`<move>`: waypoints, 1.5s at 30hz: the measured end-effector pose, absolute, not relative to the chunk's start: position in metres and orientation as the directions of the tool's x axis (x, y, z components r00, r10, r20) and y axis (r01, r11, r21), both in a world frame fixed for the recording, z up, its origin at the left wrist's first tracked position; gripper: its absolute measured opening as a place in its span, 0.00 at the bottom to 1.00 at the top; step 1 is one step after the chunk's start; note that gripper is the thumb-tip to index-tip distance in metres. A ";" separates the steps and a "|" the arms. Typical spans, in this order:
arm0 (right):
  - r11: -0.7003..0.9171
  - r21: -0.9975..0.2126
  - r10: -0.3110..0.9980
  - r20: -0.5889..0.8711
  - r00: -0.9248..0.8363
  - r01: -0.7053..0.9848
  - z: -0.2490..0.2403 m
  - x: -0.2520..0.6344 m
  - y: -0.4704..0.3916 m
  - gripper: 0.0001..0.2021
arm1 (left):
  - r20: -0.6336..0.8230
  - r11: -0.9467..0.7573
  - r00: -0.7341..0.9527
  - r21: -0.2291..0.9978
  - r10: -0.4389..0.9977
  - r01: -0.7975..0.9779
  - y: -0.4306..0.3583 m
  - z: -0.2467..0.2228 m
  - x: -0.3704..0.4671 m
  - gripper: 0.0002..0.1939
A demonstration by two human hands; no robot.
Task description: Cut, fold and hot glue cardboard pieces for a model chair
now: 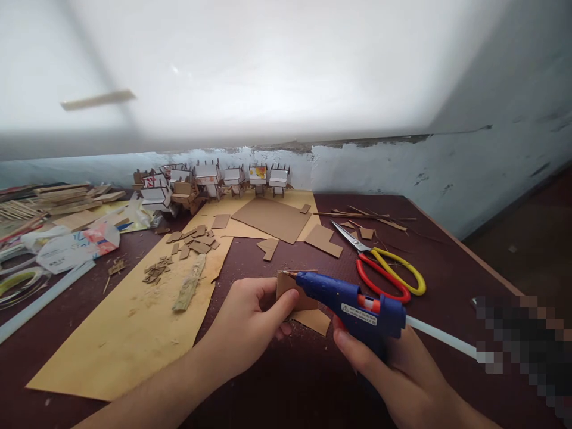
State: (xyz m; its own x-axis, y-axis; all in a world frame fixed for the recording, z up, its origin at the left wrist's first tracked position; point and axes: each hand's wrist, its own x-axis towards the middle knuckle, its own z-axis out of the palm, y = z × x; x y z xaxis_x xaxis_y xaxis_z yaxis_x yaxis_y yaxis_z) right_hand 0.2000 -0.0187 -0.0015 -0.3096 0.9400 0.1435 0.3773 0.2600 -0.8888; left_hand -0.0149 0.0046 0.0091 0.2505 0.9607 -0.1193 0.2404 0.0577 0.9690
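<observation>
My right hand (pixel 379 369) is wrapped round the handle of a blue hot glue gun (pixel 339 296), with a pale glue stick (pixel 440 335) jutting from its back. The gun's nozzle points left and lies at the upper edge of a small cardboard piece (pixel 288 287). Thumb and fingers of my left hand (pixel 252 316) pinch that piece from the left. Whether the nozzle touches the cardboard I cannot tell. Another cardboard piece (pixel 315 320) is below it, partly covered. Right of the gun lie scissors (pixel 384 271) with one red and one yellow handle loop, blades apart.
Small cardboard cutouts (pixel 196 241) and a larger cardboard sheet (pixel 270 219) lie on yellow paper (pixel 129 339). Several small cardboard chairs (pixel 208 173) stand by the wall. Thin wooden strips (pixel 370 215) lie behind the scissors. At left are stacked sticks (pixel 62 196) and tape rolls (pixel 22 286).
</observation>
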 end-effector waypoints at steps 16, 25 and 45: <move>0.235 -0.910 0.944 0.129 -0.304 0.342 -0.009 0.202 -0.019 0.14 | -0.106 0.044 0.215 0.960 0.971 0.275 0.004 0.006 -0.016 0.20; 0.220 -0.902 0.950 0.110 -0.294 0.373 -0.016 0.204 -0.020 0.17 | -0.096 0.036 0.205 0.960 0.974 0.278 0.004 0.006 -0.016 0.19; 0.242 -0.894 0.952 0.144 -0.269 0.377 -0.010 0.202 -0.020 0.17 | -0.084 0.034 0.193 0.968 0.978 0.250 0.004 0.008 -0.015 0.19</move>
State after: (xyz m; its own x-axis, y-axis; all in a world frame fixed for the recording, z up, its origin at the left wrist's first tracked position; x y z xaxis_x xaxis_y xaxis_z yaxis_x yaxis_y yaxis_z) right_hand 0.2017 -0.0196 -0.0097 -0.2695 0.9522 0.1439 0.3769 0.2418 -0.8941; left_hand -0.0152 0.0043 0.0080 0.1927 0.9777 -0.0840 0.2499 0.0339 0.9677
